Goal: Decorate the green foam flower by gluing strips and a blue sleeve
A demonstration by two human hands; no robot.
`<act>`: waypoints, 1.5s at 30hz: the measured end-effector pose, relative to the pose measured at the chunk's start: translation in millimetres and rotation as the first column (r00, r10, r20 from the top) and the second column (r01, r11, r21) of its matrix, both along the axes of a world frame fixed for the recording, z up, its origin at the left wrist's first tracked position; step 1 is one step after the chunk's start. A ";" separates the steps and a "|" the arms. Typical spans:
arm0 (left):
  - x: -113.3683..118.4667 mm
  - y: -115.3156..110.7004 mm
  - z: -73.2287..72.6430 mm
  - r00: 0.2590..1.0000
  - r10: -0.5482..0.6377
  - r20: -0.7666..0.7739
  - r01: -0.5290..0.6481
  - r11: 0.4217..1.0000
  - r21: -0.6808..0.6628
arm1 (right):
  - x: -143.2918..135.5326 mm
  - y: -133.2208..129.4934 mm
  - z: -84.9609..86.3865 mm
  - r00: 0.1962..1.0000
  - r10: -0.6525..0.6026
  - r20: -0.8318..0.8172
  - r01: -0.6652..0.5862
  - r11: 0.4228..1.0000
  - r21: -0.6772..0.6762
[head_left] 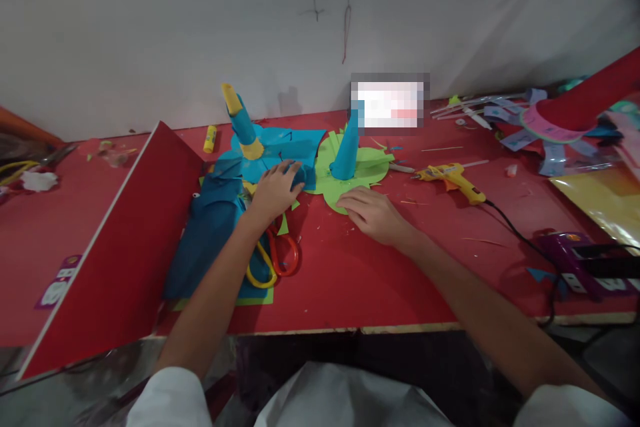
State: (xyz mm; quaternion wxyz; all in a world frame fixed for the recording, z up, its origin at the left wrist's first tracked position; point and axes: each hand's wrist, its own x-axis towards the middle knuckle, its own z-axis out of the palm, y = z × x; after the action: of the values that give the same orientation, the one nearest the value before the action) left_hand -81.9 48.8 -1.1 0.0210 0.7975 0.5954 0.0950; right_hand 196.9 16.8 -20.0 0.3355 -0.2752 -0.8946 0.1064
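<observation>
My left hand (pixel 277 190) lies with fingers apart over blue paper, its fingertips at a small curved blue piece (pixel 299 175). My right hand (pixel 373 213) has its fingers drawn together on the near lobe of a green flower-shaped paper cutout (pixel 370 177). From that cutout rises a blue paper cone (pixel 347 150). Behind my left hand stands a rolled blue paper tube (pixel 244 128) with yellow ends, on a blue cutout (pixel 307 143). Scissors (pixel 286 257) with red and yellow handles lie beneath my left wrist, partly on blue sheets (pixel 205 247).
A red board (pixel 135 240) stands tilted at the left. A glue stick (pixel 210 139) is near the wall. At the right are a yellow glue gun (pixel 453 180) with a black cord, a purple box (pixel 575 263) and a red cone (pixel 595 97) with a pink band. Paper scraps dot the red table (pixel 400 280).
</observation>
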 end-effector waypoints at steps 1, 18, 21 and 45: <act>-0.3 0.6 0.3 1.000 0.021 0.004 -0.021 1.000 -0.001 | 0.0 0.1 -0.5 1.000 -0.001 0.000 0.001 1.000 0.002; 2.6 2.3 1.3 0.988 0.150 0.047 -0.151 0.988 0.014 | -0.2 2.0 -3.0 0.998 0.011 0.055 -0.013 0.999 0.045; 0.2 6.4 -4.6 0.978 0.187 0.089 -0.191 0.981 0.037 | 0.2 2.5 -2.6 0.998 0.012 0.059 -0.016 0.998 0.063; 3.8 -0.1 7.0 0.960 -0.212 0.183 0.223 0.974 -0.039 | 3.8 7.7 0.3 0.893 -0.345 -0.289 0.382 0.921 0.082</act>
State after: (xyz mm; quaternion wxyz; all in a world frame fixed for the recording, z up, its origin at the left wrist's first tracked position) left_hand -78.1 48.6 5.9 0.1083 0.8454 0.5025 0.1452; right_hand 200.7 24.5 -19.7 0.4858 -0.3972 -0.7784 0.0166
